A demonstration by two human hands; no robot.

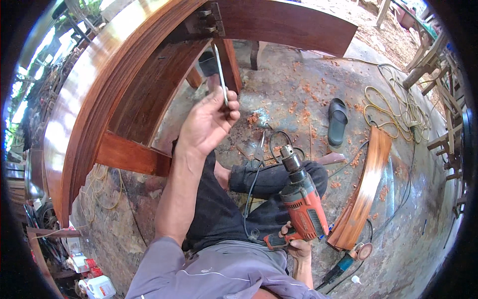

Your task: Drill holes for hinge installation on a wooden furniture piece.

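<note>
While the left hand pinches a thin metal tool, raised far toward the curved wooden frame, the right hand (near, by the lap) wraps closed around a red drill, its chuck pointing up.

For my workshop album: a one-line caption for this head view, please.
Left hand holds a thin metal tool up to the curved wooden frame; right hand grips a red drill.

Right hand mostly hidden behind the red drill, slim metal tool's tip perhaps meeting the dark bracket, curved wooden frame cut off at the picture's top edge.
</note>
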